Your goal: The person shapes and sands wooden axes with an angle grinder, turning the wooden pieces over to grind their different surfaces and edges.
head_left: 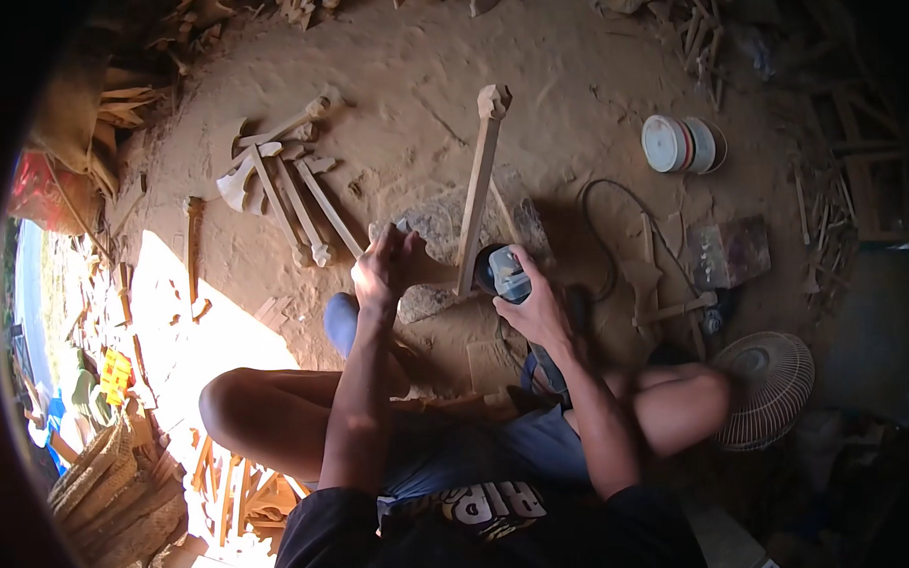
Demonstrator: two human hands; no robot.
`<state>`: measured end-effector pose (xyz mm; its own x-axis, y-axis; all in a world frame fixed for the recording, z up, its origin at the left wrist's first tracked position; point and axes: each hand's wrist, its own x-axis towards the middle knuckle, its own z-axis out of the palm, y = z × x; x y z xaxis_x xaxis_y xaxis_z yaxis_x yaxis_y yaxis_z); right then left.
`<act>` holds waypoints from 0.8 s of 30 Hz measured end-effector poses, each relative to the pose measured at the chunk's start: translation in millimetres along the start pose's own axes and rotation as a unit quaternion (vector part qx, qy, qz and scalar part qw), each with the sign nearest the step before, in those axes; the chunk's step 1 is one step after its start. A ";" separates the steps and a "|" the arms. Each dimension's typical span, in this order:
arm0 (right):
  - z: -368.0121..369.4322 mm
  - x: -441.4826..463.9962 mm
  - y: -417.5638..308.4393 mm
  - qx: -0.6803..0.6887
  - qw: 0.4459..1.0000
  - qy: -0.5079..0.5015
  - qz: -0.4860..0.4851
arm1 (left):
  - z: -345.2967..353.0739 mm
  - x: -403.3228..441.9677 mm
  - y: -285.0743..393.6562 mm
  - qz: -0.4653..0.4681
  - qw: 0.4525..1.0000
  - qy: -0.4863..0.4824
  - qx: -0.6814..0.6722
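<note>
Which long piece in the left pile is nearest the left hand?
The rightmost piece: its lower end reaches toward the left hand; others end farther left.

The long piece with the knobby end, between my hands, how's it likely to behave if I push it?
The long piece is probably stiff, since it runs straight with no visible bend. Its flat faces suggest it would slide rather than roll. The bulkier knobby end may make it swing that way.

Set on dusty brown floor [387, 76]. Lit at left by hard-edged sunlight patch [221, 332]; dim toward right. Furnished with wire-caged fan [769, 388] at lower right. Bordered by scrap pile [702, 50] at upper right.
</note>
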<state>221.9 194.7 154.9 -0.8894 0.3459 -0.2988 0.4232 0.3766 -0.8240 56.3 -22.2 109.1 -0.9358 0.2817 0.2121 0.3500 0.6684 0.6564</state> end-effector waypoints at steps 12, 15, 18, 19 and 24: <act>9.9 6.0 -14.8 -0.188 0.980 0.063 0.006 | 0.1 -0.2 2.3 0.005 1.000 0.006 -0.018; 11.5 8.9 -11.9 -0.264 0.961 0.084 -0.012 | -0.6 -1.3 2.7 0.007 1.000 0.008 -0.009; 3.3 11.5 -12.3 -0.233 0.967 0.097 -0.014 | 0.2 -2.6 -0.4 0.008 1.000 0.012 0.004; -0.8 12.9 -11.2 -0.196 0.975 0.104 -0.017 | 0.6 -3.8 -1.6 0.008 1.000 0.014 0.008; -10.3 16.3 5.0 -0.017 0.996 0.090 -0.013 | -2.8 -7.9 0.6 0.001 1.000 0.013 -0.001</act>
<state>211.3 211.1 150.9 -0.8560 0.4831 -0.1840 0.4092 0.4156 -0.8123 63.8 -25.9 109.9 -0.9360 0.2647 0.2322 0.3515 0.6664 0.6575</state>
